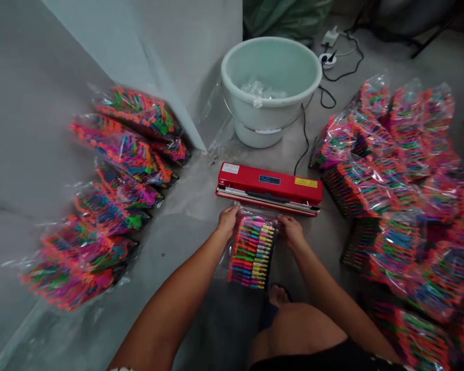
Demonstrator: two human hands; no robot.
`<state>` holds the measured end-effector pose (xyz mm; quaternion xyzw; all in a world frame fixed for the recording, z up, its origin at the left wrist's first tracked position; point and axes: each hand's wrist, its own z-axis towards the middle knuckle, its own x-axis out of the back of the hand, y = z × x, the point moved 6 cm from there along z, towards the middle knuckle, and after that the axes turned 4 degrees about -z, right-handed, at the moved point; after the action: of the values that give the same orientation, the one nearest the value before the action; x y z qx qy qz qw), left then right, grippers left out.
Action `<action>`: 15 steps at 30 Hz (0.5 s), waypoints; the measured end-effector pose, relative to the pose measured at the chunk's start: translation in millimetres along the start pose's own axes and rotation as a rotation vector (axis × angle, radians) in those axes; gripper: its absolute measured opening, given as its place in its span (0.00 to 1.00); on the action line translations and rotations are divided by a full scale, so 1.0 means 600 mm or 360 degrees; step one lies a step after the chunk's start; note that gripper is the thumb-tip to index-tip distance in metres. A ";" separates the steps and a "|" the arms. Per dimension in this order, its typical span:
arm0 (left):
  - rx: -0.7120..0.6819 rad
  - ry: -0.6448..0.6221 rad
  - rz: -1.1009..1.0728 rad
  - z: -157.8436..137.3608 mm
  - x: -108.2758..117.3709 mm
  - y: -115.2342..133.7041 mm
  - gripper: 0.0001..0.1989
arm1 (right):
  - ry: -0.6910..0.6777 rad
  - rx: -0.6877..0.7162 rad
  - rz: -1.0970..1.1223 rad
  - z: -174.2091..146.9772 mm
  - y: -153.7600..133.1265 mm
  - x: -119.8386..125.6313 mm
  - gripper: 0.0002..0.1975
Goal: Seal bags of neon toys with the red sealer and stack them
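Between my hands hangs a clear plastic bag [252, 252] packed with a row of brightly coloured, pen-like pieces in orange, green, pink, blue and yellow. My left hand [229, 219] pinches the bag's upper left corner. At the upper right corner, my right hand [291, 229] has its fingers closed on the plastic. The bag's top edge lies just in front of a red bag sealer [269, 185], which rests on the floor. A dark bar runs along the sealer's front; I cannot tell whether the plastic touches it.
Behind the sealer stands a pale green bucket [270, 121] with crumpled clear plastic inside. Filled bags [400, 232] crowd the floor on the right; more filled bags [116, 147] lean by the wall on the left. A black cord [305, 139] runs back toward a plug adapter [330, 37].
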<state>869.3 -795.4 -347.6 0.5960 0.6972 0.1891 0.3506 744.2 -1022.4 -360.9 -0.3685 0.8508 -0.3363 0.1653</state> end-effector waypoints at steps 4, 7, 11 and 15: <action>-0.0151 0.0381 -0.0075 0.025 -0.024 0.014 0.19 | 0.0238 -0.0151 0.0330 0.019 0.002 0.006 0.13; -0.0193 0.0580 -0.0068 0.043 -0.038 0.023 0.14 | 0.0296 -0.0157 0.0472 0.031 -0.013 0.007 0.07; -0.0219 0.0684 -0.0135 0.062 -0.055 0.032 0.10 | 0.0337 -0.0037 0.0593 0.041 -0.044 0.009 0.05; -0.0415 0.0625 -0.0174 0.058 -0.059 0.044 0.12 | 0.0394 0.0085 0.0752 0.035 -0.060 0.013 0.10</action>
<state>913.9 -829.2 -344.0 0.4588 0.7529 0.3706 0.2919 768.4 -1055.9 -351.3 -0.1112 0.9178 -0.3531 0.1435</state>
